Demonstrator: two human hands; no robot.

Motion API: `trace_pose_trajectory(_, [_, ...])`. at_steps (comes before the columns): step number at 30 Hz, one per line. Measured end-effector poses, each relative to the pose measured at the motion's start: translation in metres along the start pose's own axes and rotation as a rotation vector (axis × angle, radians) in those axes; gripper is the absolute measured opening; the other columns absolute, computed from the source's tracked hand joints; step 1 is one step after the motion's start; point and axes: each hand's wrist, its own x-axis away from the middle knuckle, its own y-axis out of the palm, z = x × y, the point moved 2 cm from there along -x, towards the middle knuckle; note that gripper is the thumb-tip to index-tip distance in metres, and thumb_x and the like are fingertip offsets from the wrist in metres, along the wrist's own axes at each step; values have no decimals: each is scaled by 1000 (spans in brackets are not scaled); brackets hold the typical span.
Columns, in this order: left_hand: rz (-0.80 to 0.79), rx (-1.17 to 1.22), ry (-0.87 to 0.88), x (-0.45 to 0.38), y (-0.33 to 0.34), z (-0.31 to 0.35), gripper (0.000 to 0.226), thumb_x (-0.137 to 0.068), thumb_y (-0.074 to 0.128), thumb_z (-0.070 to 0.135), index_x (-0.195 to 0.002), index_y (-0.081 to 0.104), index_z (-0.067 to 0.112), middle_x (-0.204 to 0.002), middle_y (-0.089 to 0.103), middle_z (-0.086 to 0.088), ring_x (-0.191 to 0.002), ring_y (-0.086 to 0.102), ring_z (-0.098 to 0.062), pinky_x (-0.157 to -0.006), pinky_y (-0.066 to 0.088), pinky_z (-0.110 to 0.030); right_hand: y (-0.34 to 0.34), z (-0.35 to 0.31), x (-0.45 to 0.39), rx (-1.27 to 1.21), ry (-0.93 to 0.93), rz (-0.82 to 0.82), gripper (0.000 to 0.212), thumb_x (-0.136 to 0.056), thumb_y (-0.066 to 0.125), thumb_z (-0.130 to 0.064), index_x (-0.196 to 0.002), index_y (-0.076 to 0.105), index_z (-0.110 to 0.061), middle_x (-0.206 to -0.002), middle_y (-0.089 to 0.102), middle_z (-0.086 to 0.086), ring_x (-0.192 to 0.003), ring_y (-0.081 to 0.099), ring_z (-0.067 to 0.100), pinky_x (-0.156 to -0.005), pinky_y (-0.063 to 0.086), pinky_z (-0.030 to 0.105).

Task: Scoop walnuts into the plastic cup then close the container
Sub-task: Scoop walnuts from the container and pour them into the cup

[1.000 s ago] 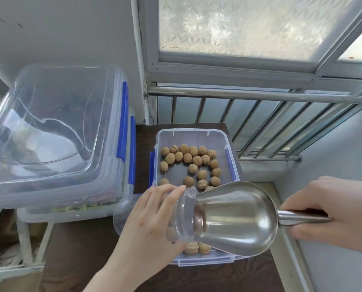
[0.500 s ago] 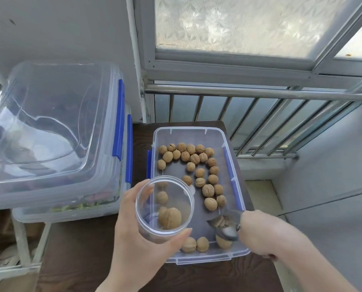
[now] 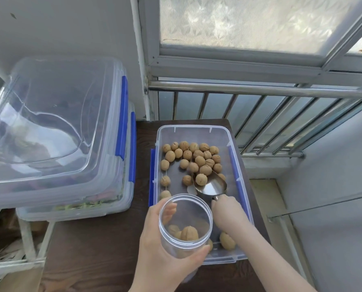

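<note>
Steel, your round-nosed metal scoop (image 3: pixel 210 186) has moved up the clear plastic container (image 3: pixel 237 165) into the tan walnuts (image 3: pixel 193 157), right hand (image 3: pixel 228 209) clenched on its handle; your left hand (image 3: pixel 167 256) wraps the clear plastic cup (image 3: pixel 185 224), few nuts inside.

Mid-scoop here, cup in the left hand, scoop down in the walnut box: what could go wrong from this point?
The metal scoop has only one walnut at its lip; it may roll off on lifting. The plastic cup is held in the left hand above the container's near edge, so a poor pour could drop nuts onto the table. The right hand grips the handle close to the bowl, which may limit the tilt.
</note>
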Motion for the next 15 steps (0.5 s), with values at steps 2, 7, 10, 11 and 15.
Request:
trace_pose_trajectory(2, [-1,-27,8,0,2,-1,89,-45,88,42,-125,50,31,-117,61,3,-112,60,-17,-94,47,-19,2,-10,-8,-53,-61,6,29,-95,39,-12,-109,62,-2,-115,64,18,-103,61,34,-78,50,35])
trace_pose_trajectory(7, [-16,-13,-25,-1,4,-2,89,-42,89,36,-122,52,24,-114,62,1,-112,60,-19,-89,46,-13,18,-18,-25,-284,-40,37,31,-98,38,-24,-110,55,0,-113,63,22,-103,60,38,-85,49,41])
trace_pose_trajectory(10, [-8,-16,-35,-3,5,0,86,-41,89,37,-119,53,31,-113,62,2,-111,60,-24,-88,49,-23,23,-25,-33,-383,-32,28,29,-97,40,-22,-109,52,1,-115,62,25,-105,57,42,-87,48,43])
trace_pose_trajectory(11, [-8,-14,-39,-3,5,1,85,-41,89,37,-118,53,33,-113,61,2,-112,60,-24,-89,49,-26,23,-28,-38,-411,-32,39,29,-96,41,-22,-108,53,2,-115,62,26,-105,58,42,-87,48,43])
trace_pose_trajectory(15, [-9,-20,-35,-4,6,5,85,-42,89,39,-118,51,39,-112,62,4,-112,60,-22,-90,48,-26,20,-44,-59,-481,-44,39,31,-93,46,-25,-108,57,1,-115,63,26,-106,58,41,-88,48,43])
